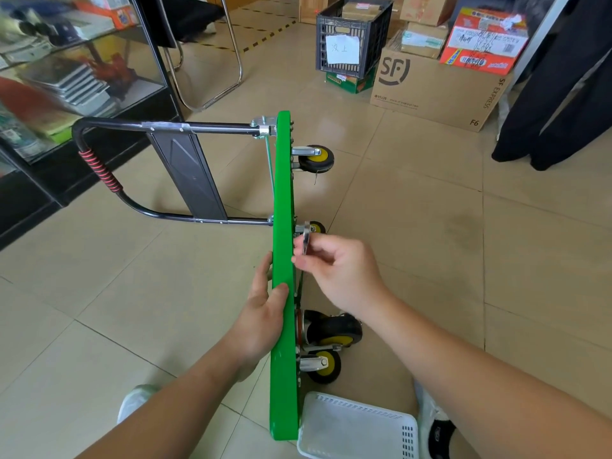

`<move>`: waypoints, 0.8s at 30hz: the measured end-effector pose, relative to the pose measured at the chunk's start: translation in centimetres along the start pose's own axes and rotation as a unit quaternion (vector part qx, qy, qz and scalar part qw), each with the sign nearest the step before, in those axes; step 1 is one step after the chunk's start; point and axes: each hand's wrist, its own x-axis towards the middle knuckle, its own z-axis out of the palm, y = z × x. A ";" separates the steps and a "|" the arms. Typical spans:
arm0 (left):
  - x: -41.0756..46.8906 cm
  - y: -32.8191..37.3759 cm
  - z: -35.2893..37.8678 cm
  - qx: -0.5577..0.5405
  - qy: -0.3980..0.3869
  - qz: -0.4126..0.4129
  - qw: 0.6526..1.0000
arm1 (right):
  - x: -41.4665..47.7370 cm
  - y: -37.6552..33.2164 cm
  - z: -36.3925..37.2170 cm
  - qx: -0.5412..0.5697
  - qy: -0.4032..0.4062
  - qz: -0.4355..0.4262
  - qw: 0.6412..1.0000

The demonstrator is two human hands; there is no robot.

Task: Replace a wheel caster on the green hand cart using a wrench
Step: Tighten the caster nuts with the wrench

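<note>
glossy green cart (283,207), shiny metal wrench (306,239)

The green hand cart (284,200) stands on edge up the middle of the frame, with its black handle (99,170) to the left and its casters (318,159) to the right. At lower centre the left hand (261,319) grips its upper edge. Just to the right, the right hand (341,276) pinches a silvery wrench (306,238) beside the middle caster (317,227).
</note>
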 end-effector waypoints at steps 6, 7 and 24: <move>0.4 -0.3 -0.2 -0.003 0.000 -0.012 1.000 | 4.2 1.1 -0.5 0.026 -0.046 0.118 0.992; 0.4 -0.3 -0.3 -0.003 -0.002 -0.014 1.000 | 4.4 1.3 -0.5 0.045 -0.046 0.137 0.988; 0.0 0.2 -0.1 0.006 0.002 -0.003 1.000 | -5.8 -1.5 -1.2 0.120 0.044 -0.048 0.991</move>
